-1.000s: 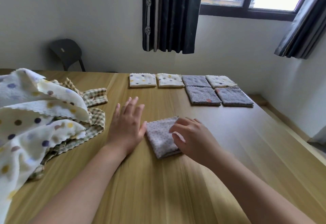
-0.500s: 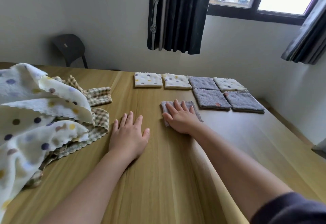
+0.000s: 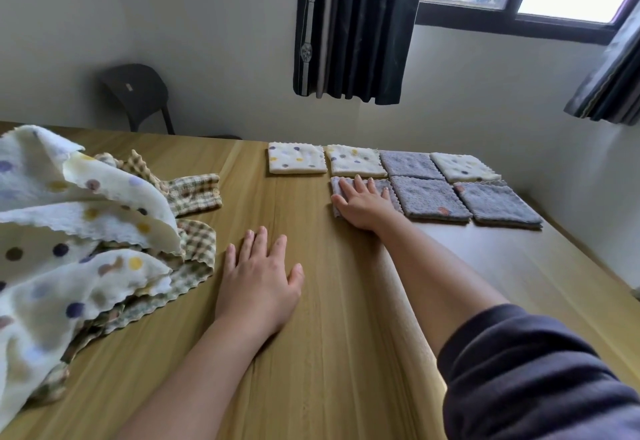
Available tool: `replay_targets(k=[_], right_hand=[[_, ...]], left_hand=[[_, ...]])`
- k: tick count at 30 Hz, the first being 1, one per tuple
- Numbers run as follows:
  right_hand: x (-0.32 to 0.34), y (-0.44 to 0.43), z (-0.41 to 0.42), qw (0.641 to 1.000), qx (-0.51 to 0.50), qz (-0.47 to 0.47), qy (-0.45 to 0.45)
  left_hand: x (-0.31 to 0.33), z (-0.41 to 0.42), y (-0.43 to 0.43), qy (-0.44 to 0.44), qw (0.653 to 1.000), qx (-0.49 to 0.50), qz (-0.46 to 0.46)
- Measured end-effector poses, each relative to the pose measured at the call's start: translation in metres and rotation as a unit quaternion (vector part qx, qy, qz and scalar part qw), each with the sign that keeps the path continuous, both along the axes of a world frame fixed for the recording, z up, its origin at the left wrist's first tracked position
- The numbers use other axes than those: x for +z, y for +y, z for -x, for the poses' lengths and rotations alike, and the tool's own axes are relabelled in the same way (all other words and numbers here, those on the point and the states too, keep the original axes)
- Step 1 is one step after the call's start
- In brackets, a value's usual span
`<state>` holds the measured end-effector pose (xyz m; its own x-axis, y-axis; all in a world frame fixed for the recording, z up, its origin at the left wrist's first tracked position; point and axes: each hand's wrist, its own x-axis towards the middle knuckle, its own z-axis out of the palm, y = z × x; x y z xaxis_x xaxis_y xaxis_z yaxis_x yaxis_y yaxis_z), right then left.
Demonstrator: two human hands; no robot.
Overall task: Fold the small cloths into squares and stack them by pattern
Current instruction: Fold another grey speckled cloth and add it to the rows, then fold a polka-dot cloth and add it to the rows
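Beside the grey squares (image 3: 429, 199), far across the table (image 3: 311, 353), my right hand (image 3: 363, 206) presses the folded grey cloth (image 3: 335, 187) flat, fingers straight, while my left hand (image 3: 258, 280) rests spread nearer me; lifting off carelessly could, I reckon, spring the fold or skew the row.

Pale wood-grain worktop (image 3: 346, 353), smooth, with a soft sheen where light falls. The folded grey cloths (image 3: 429, 199) look thick, fuzzy and matt, like towelling. The loose cream dotted cloths (image 3: 69, 218) are soft fleecy fabric with zigzag-cut edges. The checked cloths (image 3: 195, 194) show a bumpy woven texture. Matt dark plastic chair (image 3: 135, 88), heavy dark fabric curtain (image 3: 356, 24), matt dark cloth sleeve (image 3: 536, 380)
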<state>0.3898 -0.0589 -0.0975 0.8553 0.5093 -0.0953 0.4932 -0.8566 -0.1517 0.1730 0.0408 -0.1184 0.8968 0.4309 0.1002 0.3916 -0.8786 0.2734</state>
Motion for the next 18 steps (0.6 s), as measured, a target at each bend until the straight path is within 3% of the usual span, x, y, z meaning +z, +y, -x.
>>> replay_targets(k=[3, 7, 11, 15, 18], right_hand=[[-0.002, -0.003, 0.002, 1.000, 0.001, -0.020, -0.024], [0.007, 0.004, 0.029, 0.989, 0.071, -0.083, -0.095], [0.018, 0.025, 0.079, 0.972, 0.173, -0.135, -0.084], [0.030, 0.058, 0.131, 0.955, 0.205, -0.215, -0.024], [0.041, 0.094, 0.162, 0.938, 0.198, -0.285, -0.005]], left_hand=[[0.000, -0.001, -0.001, -0.012, 1.000, -0.002, 0.013], [0.009, 0.003, 0.002, -0.136, 0.990, 0.022, 0.040], [0.024, 0.026, 0.024, -0.253, 0.965, 0.038, -0.066], [0.030, 0.074, 0.064, -0.276, 0.940, 0.127, -0.157], [0.023, 0.102, 0.088, -0.242, 0.941, 0.183, -0.153]])
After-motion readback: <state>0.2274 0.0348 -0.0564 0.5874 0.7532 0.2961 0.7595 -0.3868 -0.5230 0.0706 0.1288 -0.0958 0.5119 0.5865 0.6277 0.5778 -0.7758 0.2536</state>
